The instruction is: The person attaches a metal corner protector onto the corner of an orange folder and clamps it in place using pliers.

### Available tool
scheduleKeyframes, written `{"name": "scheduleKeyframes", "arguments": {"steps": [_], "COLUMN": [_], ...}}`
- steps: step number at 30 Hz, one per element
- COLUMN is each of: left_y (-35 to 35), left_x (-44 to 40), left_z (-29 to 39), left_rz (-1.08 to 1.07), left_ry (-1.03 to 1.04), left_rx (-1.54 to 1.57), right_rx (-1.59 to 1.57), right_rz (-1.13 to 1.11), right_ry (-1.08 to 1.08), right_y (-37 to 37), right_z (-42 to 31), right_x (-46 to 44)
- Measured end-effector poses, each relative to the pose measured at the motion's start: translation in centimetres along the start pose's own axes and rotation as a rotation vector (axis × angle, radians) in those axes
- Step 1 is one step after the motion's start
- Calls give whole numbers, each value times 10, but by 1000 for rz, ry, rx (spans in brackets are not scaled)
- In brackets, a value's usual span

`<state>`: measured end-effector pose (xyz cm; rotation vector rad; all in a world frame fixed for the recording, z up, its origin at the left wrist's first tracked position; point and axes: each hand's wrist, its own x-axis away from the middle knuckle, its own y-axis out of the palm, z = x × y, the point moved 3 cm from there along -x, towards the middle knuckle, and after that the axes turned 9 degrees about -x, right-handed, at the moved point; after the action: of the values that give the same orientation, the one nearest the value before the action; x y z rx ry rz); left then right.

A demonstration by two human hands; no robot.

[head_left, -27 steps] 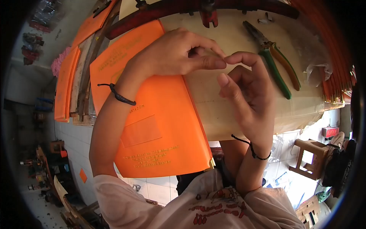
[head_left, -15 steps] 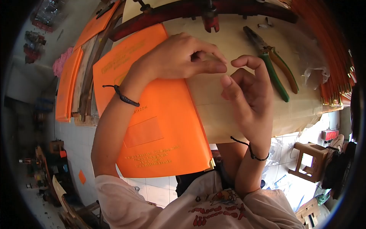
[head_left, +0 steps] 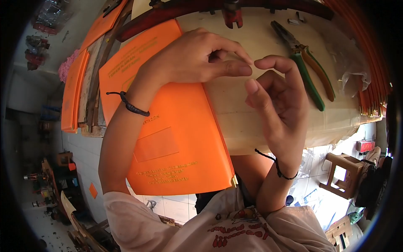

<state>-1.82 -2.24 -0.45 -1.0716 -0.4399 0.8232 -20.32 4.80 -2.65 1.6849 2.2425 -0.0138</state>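
An orange folder (head_left: 184, 130) with gold lettering and a metal corner lies on the worktable, its lower end reaching past the front edge. My left hand (head_left: 201, 59) is over the upper part of the folder. Thumb and index finger are pinched together there, and anything between them is too small to make out. Facing it from the right, my right hand (head_left: 281, 94) has curled fingers, with thumb and index tip apart and nothing visible between them. The fingertips of both hands nearly meet. Pliers (head_left: 308, 71) with green and yellow-brown handles lie just right of my right hand.
A dark red metal bar (head_left: 268, 9) crosses the table's far side. Stacked orange folders (head_left: 75, 94) stand at the left, and more orange covers with metal corners (head_left: 373, 90) are piled at the right. A wooden stool (head_left: 342, 174) stands on the floor at right.
My right hand has shifted slightly right, and its index finger has straightened a little. My left hand has risen slightly in view, its pinch unchanged. The camera view has shifted a bit.
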Motion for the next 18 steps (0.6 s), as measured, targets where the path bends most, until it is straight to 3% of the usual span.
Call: {"name": "scheduleKeyframes", "arguments": {"steps": [8,11,14,17,18], "left_y": [-1,-2,-1,3,2], "left_x": [0,1,0,0,0], "left_z": [3,3,2,-4,-2], "left_rz": [-23,-31,-44,91,50], "left_ry": [-13,-27,-43,11,-12], "left_rx": [-53,-40,-46,-20,-27], "right_rx": [26,-15,73,37,37], "right_rz": [10,60,-1,41,40], "right_ry": [-125,-61,-139,-84,-86], "right_y": [0,1,-1,2,2], "right_z": [7,4,8,5,5], "right_x": [-3,-1,-4,-2,-2]}}
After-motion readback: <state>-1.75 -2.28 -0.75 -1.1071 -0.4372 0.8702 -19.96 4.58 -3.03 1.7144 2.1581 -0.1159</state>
